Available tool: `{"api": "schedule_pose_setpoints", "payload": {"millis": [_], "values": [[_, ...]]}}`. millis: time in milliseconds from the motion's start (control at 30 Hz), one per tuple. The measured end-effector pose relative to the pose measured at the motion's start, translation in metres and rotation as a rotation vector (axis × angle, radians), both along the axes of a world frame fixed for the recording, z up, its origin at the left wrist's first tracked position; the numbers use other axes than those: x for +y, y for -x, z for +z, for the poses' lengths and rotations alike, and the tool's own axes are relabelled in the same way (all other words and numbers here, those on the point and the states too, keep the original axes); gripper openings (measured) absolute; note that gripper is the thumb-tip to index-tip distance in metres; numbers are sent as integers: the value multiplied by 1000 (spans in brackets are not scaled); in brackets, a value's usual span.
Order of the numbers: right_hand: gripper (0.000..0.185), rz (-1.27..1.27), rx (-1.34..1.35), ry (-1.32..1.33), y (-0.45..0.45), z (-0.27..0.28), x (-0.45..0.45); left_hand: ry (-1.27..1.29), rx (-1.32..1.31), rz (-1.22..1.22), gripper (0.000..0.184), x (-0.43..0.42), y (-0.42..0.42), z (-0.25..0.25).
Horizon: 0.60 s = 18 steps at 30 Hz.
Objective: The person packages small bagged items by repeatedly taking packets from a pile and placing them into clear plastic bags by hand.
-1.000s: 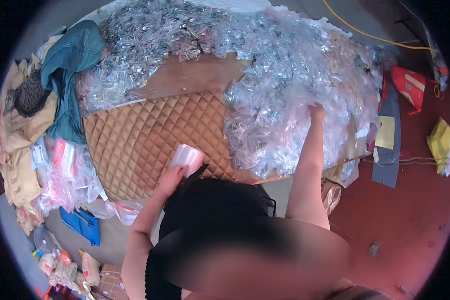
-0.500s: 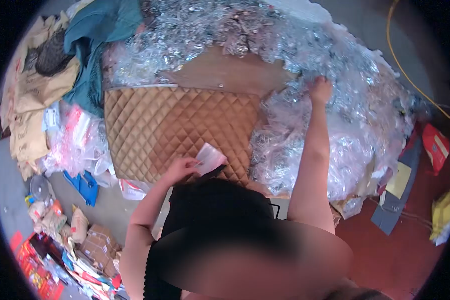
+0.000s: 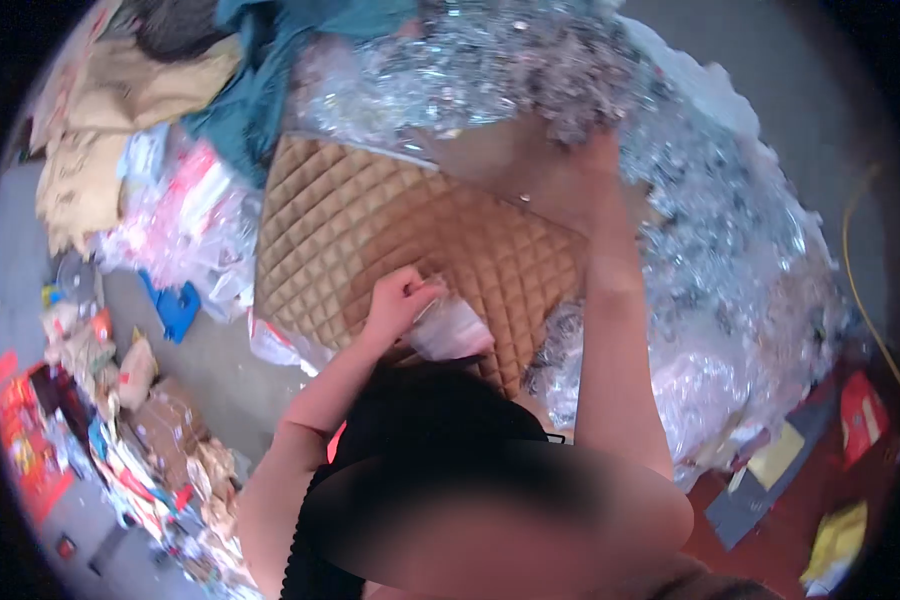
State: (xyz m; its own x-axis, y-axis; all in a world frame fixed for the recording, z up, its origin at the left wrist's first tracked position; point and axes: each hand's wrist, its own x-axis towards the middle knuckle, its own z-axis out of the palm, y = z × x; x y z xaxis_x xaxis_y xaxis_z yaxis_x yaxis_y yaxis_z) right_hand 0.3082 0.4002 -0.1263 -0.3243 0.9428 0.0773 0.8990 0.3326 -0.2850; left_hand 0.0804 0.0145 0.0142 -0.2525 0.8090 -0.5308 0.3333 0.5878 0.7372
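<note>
Pinched in my left hand (image 3: 407, 300) is a small clear plastic bag (image 3: 454, 332), above a brown quilted pad (image 3: 320, 210) with diamond stitching. My right arm reaches forward, and the right hand (image 3: 597, 155) is smeared by motion, its fingers unclear. It is at the edge of a large heap of shiny crinkled clear plastic (image 3: 710, 250), beside a greyish-pink clump (image 3: 575, 90) of the heap. Whether it grips any of this cannot be made out. Past the pad shows a bare brown board (image 3: 500, 160).
Teal cloth (image 3: 260, 90) and tan paper sacks (image 3: 80, 190) lie at the far left, near pinkish plastic bags (image 3: 185, 210). A blue plastic piece (image 3: 173, 308) rests on the floor. Boxes and scraps (image 3: 165, 420) litter the lower left. A yellow hose (image 3: 850, 260) runs along the right.
The view has turned, shifting the scene. My right hand has moved left across the heap to the board's far edge. My left hand has risen slightly, still holding the bag.
</note>
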Motion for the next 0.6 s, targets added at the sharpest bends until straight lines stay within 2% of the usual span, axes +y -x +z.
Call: {"api": "schedule_pose_setpoints", "payload": {"millis": [33, 100, 133, 200, 233, 300, 333, 400, 433, 567, 600], "values": [[64, -39, -80, -83, 6, 7, -7, -154, -48, 68, 10, 1, 3, -3], [53, 55, -201, -242, 8, 18, -17, -387, -133, 189, 11, -1, 7, -25], [53, 73, -197, -232, 6, 26, -26, -378, -126, 206, 11, -3, 12, -33], [47, 176, -144, -86, 0, 35, -46, -379, -27, -19, 16, -11, 22, -41], [47, 188, -138, -79, -5, 34, -58, -372, -21, -8, 16, -15, 24, -40], [47, 256, -24, -42, -11, 33, -72, -209, 105, -205, 23, -12, 25, -40], [47, 267, -20, -47, -10, 21, -75, -212, 111, -194, 23, -5, 25, -32], [42, -57, 1342, 846, -6, 0, -82, -323, -44, 49, 29, 6, 20, -19], [42, -46, 1335, 850, 13, 16, -87, -330, -140, 185, 27, 9, 18, -22], [37, -61, 1241, 1103, 127, 86, -134, -255, -291, 199, 22, 3, 34, -18], [45, 232, 993, 899, 151, 83, -131, -473, 139, 73, 20, 0, 41, -15]]}}
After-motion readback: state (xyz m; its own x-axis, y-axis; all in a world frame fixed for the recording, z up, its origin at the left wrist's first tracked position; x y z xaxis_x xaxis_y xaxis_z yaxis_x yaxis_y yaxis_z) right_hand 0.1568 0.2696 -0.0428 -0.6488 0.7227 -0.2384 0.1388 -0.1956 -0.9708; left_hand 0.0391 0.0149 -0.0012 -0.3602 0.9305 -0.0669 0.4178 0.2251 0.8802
